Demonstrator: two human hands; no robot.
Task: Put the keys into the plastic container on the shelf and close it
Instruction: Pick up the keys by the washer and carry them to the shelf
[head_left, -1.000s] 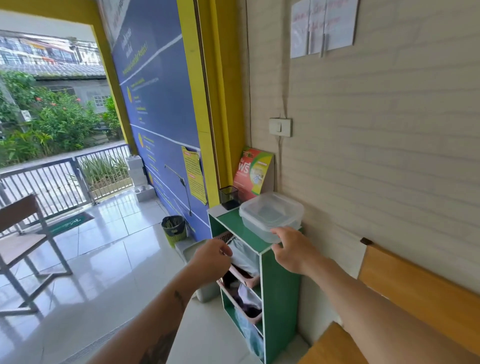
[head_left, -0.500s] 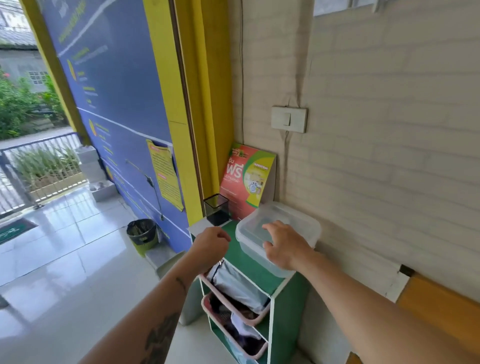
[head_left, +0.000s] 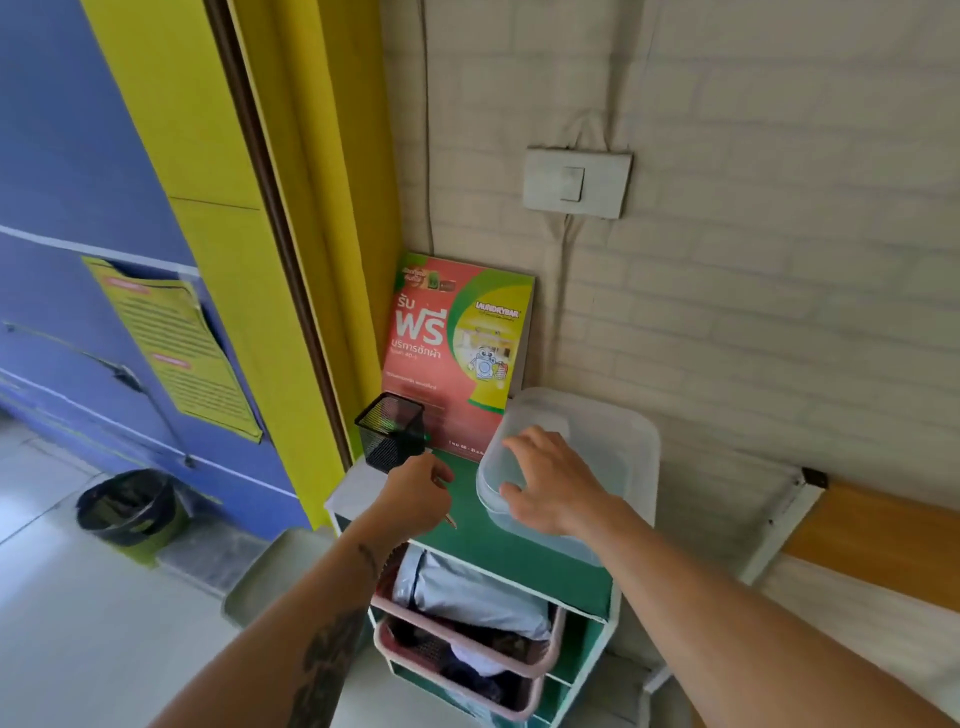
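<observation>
A clear plastic container (head_left: 618, 447) with its lid on stands on top of a green shelf unit (head_left: 498, 540) against the wall. My right hand (head_left: 558, 483) lies on the lid with fingers spread, thumb at the container's near left edge. My left hand (head_left: 415, 496) is closed over the shelf top just left of the container. A thin brownish key tip (head_left: 450, 519) pokes out below its fingers; the rest of the keys is hidden in the fist.
A black mesh cup (head_left: 389, 431) and a red-green leaflet (head_left: 457, 353) stand at the back of the shelf top. Pink baskets (head_left: 467, 649) of clothes fill the shelves below. A bin (head_left: 130, 506) sits on the floor left; a wooden bench (head_left: 878, 540) is at right.
The view has closed in on the shelf. My right hand moved from the container's near edge onto its lid. My left hand rose from the basket level to above the shelf top.
</observation>
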